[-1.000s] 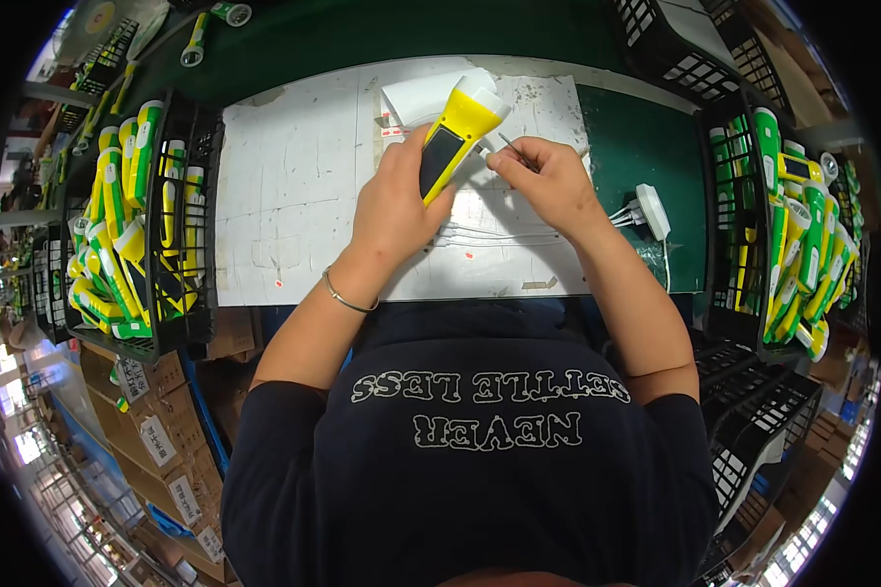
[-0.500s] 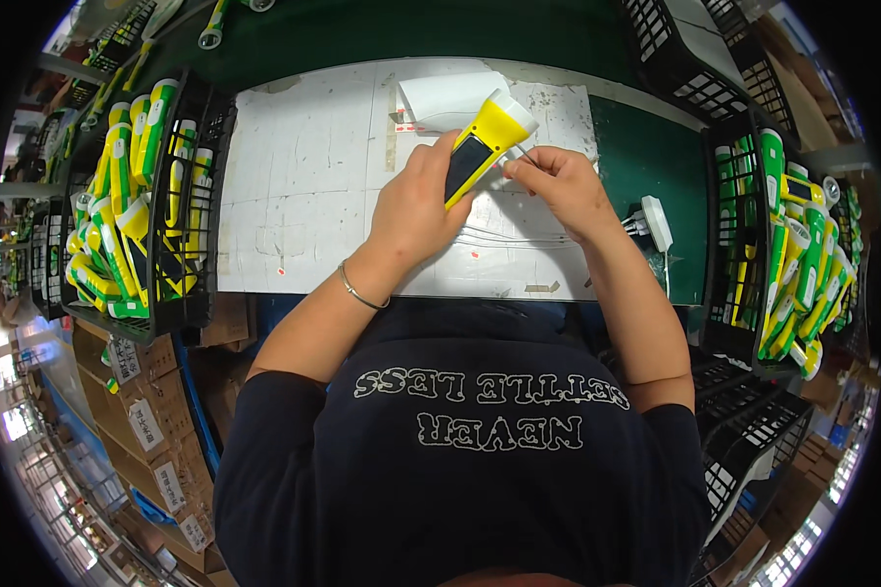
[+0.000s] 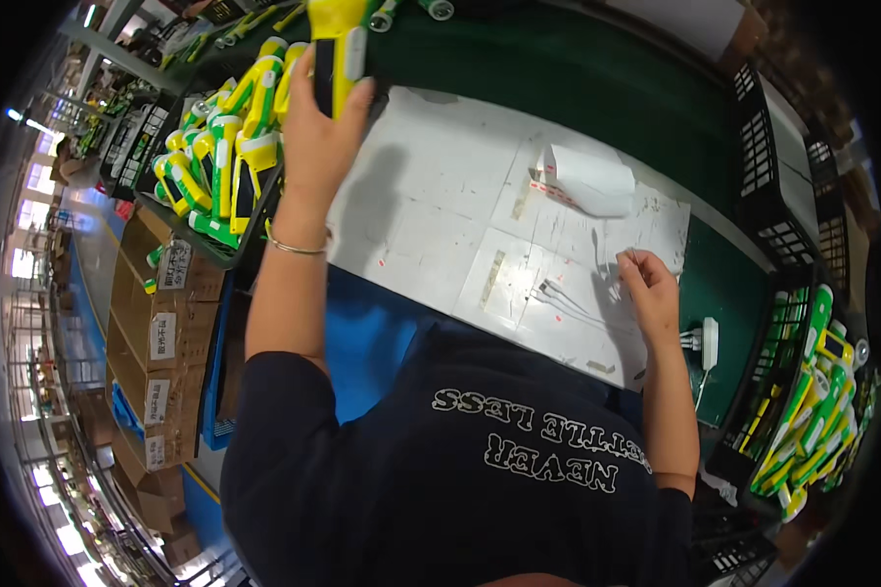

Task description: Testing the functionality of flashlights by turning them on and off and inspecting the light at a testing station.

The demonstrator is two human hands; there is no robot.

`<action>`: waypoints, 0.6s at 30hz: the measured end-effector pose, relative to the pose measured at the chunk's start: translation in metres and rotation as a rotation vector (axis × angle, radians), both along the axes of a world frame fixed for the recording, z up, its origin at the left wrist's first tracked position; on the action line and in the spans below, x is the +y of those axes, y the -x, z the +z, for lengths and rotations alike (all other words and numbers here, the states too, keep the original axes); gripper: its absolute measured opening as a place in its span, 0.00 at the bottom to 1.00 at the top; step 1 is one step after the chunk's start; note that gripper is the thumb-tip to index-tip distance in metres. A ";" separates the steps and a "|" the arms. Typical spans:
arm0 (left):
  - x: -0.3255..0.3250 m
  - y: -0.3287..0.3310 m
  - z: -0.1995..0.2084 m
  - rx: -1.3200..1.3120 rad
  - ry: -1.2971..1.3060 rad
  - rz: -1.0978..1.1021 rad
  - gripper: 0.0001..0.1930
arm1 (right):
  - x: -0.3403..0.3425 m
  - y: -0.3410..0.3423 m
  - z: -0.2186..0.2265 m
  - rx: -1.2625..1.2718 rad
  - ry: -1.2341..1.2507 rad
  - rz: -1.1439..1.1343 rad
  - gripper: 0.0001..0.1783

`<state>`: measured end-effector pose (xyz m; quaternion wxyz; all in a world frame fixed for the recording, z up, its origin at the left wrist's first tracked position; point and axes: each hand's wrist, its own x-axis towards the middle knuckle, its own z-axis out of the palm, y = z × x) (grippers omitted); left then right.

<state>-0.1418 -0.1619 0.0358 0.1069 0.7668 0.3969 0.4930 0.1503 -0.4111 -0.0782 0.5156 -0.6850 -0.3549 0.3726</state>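
Visibly, left grip holds yellow flashlight, jutting forward beyond; right grip: can't tell.

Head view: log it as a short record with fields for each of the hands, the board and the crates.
Left hand: holds up a yellow flashlight near the left crate
Right hand: over the white board; grip unclear
On board: curled white sheet, white cables
Left crate: black, yellow-and-green flashlights
Right crate: black, more such flashlights

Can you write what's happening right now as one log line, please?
left hand: holds yellow flashlight by piled flashlights | right hand: above white board, curled, contents unclear | white cables: on board
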 end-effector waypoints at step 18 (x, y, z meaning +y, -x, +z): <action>0.207 0.101 0.028 0.521 -0.288 0.582 0.26 | 0.016 0.027 -0.008 -0.535 -0.101 -0.009 0.13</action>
